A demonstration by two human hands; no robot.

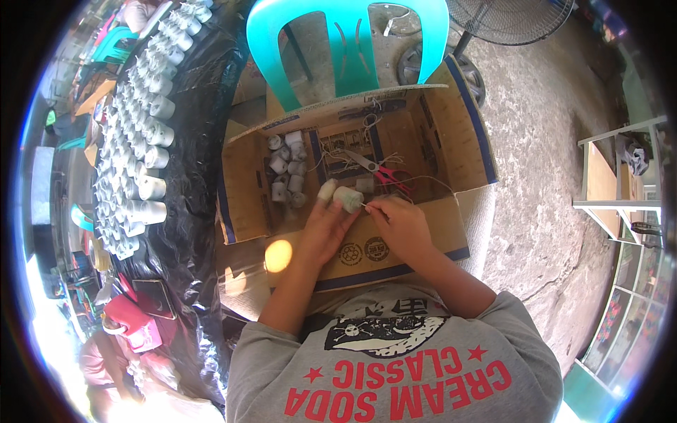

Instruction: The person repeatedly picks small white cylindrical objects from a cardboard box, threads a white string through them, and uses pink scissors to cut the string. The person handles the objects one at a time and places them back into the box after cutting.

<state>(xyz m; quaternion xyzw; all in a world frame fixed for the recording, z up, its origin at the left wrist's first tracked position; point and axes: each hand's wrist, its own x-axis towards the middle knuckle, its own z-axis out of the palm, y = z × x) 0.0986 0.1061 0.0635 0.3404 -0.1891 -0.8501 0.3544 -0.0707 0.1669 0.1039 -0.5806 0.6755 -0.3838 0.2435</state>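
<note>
My left hand (326, 227) grips a small whitish cylinder (348, 199) above the near flap of an open cardboard box (367, 261). A second pale, rounded piece (326, 189) is at its fingertips; I cannot tell whether it is held too. Close by on the right, my right hand (399, 223) is closed in a pinch on a thin white cord (364, 204) at the cylinder's side. Beyond the hands, scissors with red handles (391, 176) lie in the box among loose cord. Several similar white cylinders (288, 166) are grouped at its left side.
On the left, a table covered in black plastic (194, 106) bears rows of white cylinders (151, 134) with strings. A turquoise plastic chair (345, 42) stands behind the box, with a fan (511, 17) at the far right. Metal-framed shelving (613, 204) lines the right.
</note>
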